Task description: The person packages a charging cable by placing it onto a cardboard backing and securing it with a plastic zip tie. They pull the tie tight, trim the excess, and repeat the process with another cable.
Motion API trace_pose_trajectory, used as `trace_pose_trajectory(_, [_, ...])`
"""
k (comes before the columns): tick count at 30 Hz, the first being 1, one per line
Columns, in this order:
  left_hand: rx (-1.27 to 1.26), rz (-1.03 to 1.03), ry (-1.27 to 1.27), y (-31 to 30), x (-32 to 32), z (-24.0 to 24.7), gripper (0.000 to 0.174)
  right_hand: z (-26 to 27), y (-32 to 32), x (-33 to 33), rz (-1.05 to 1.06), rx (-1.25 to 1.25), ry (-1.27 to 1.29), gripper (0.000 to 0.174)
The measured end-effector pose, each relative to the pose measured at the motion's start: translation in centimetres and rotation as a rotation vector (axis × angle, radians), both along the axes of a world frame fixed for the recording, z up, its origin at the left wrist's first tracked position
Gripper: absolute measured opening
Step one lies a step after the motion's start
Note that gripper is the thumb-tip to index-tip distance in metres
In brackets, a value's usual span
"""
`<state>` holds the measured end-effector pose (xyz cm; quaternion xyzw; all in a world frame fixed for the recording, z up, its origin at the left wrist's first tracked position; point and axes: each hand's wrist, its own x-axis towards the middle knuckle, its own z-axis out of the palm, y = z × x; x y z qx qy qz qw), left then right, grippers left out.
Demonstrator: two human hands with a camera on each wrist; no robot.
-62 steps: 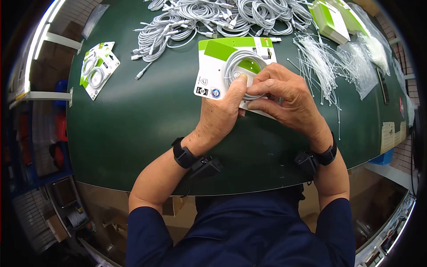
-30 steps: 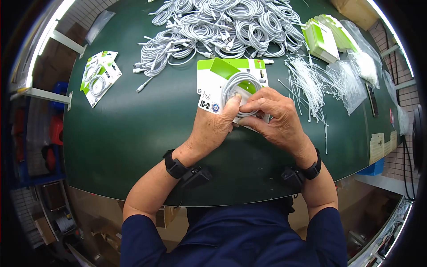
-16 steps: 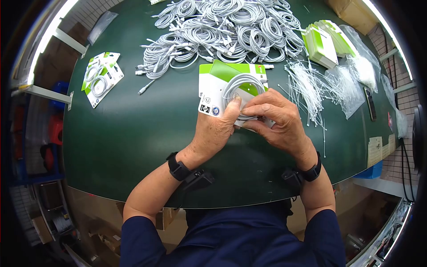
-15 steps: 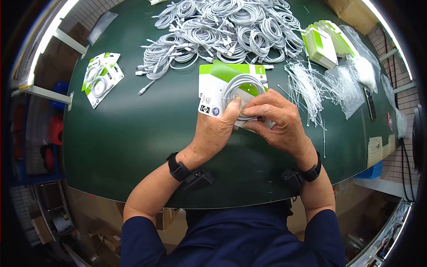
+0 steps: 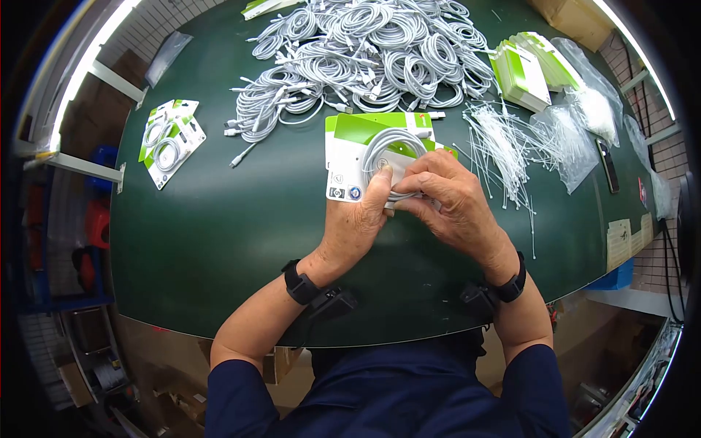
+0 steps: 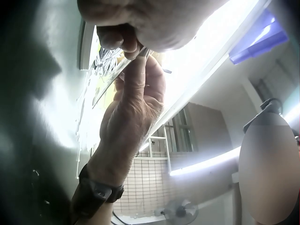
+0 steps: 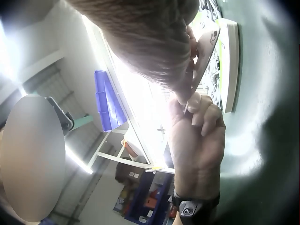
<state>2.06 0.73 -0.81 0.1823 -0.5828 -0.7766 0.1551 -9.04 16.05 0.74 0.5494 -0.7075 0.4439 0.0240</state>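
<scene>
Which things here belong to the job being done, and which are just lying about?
Likely part of the job:
coiled cable
printed card, gripped by the left hand
cable pile
loose cable ties
card stack
cards bearing cables

Probably just lying about:
dark phone-like object
papers at the right edge
clear plastic sheet

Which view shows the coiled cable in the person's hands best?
Head: the coiled cable shows most of its loop against the card; the left hand and right hand cover part. Both wrist views show hands and the card nearly edge-on; the coil can't be made out there.
</scene>
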Motion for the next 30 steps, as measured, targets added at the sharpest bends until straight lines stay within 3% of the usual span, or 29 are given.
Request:
trace_pose_trajectory(15, [0.047,-0.022,-0.043,-0.2,-0.3,-0.5,0.019,-1.1,-0.4,-0.1,-0.008,0.039,0.045,0.021])
trace_pose_trajectory(30, [0.087,-0.080,-0.035,-1.0,-0.2,-1.1,0.027,-1.2,-0.9,0.6,-0.067,0.065,0.088,0.022])
